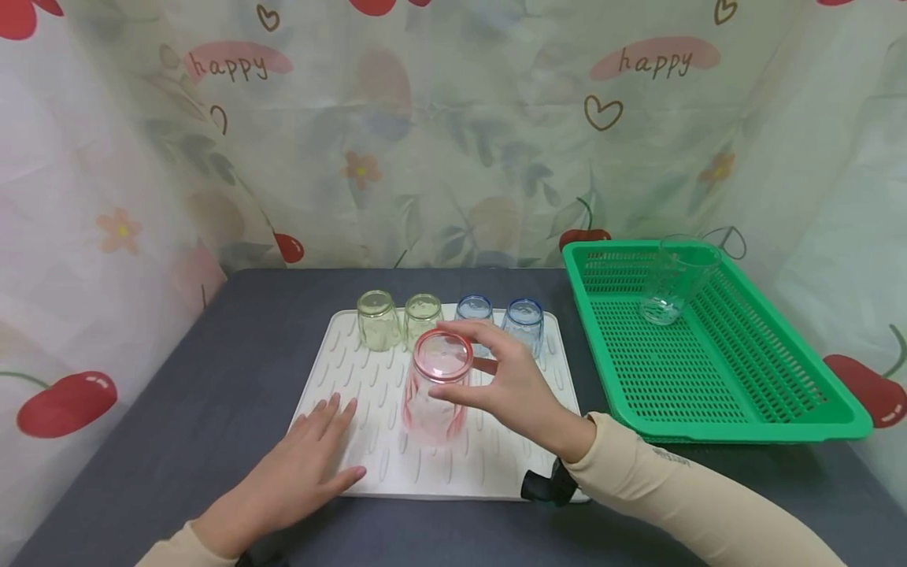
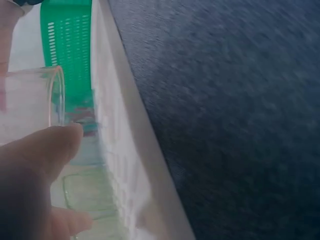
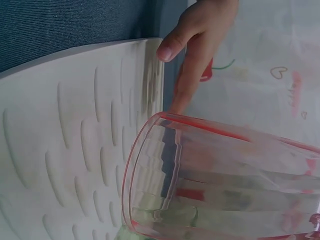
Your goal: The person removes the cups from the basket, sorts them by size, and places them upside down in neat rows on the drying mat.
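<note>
My right hand (image 1: 506, 382) grips a pink-tinted glass (image 1: 434, 413) near its red-ringed upper end, thumb on the near side and fingers on the far side. Its wide mouth faces down over a white ridged mat (image 1: 368, 465); the right wrist view shows the red rim (image 3: 131, 175) close to the mat, but I cannot tell whether they touch. My left hand (image 1: 301, 461) lies with fingers extended at the mat's left edge, holding nothing. Behind the pink glass, two green glasses (image 1: 379, 321) and two blue glasses (image 1: 524, 324) stand upside down on the mat, one blue partly hidden by my right hand.
A green slotted basket (image 1: 708, 378) sits to the right of the mat, with a clear glass (image 1: 676, 283) standing tilted at its back. Dark grey cloth (image 1: 241, 362) covers the table. A printed curtain (image 1: 453, 189) hangs behind and at both sides.
</note>
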The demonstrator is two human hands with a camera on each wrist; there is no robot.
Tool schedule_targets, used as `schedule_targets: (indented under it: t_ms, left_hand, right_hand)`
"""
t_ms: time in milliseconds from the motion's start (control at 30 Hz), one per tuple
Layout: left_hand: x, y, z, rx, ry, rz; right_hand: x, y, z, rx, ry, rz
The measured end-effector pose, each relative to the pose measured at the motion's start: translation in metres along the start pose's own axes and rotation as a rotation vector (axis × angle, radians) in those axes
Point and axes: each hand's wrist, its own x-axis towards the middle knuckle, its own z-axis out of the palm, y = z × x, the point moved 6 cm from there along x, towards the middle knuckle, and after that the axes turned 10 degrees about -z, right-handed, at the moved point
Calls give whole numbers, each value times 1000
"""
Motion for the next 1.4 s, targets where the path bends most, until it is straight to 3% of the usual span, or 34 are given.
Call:
schedule_targets:
  t_ms: [267, 633, 1067, 1400]
  left_hand:
    - [0, -11, 9, 52, -73, -35]
    - [-3, -21, 17, 12, -121, -27]
    - [-1, -22, 18, -6, -188, -41]
    - [1, -23, 20, -14, -196, -39]
  right_hand:
    - [5, 6, 15, 18, -4, 11]
    - [10, 12, 28, 1, -13, 25]
    - [17, 29, 39, 8, 6, 81]
    - [19, 37, 46, -7, 1, 83]
